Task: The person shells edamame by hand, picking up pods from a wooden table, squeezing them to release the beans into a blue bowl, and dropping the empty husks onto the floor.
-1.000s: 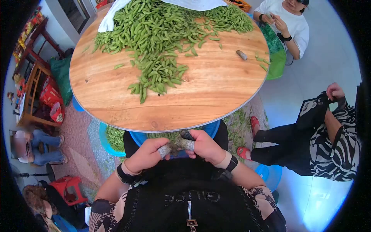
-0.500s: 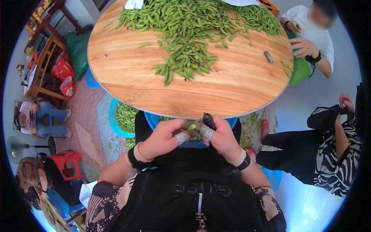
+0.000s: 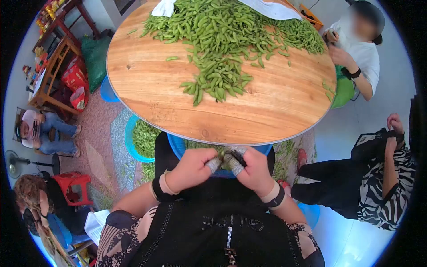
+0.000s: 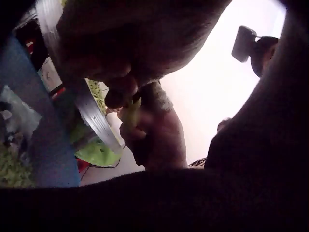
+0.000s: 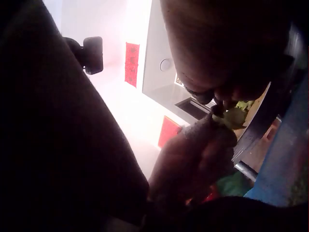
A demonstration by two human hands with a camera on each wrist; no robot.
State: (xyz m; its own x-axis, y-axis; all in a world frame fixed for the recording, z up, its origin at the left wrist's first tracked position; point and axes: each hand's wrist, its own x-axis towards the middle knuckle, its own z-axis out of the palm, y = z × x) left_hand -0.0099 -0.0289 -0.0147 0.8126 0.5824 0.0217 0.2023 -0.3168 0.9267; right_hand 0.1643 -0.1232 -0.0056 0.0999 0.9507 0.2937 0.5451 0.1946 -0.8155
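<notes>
Both hands close on one pod just below the table rim.

The round wooden table (image 3: 147, 89) carries a wide heap of green pods (image 3: 222, 44). A blue basin (image 3: 175, 144) sits under its near edge, directly below the hands. The left hand (image 3: 189, 169) and right hand (image 3: 255, 171) meet knuckle to knuckle, and the taped fingertips (image 3: 214, 164) are pressed together, not spread. Both wrist views show these tips pinching a single pale-green pod (image 4: 130, 113) between the two hands. Change from half a second ago: the hands sit lower and tighter, the dark tip that stood up from the right hand is now nearly hidden, and in the head view the pod is covered by the fingers. Judgement: this pod is mid-handling and not yet let go over the basin.
</notes>
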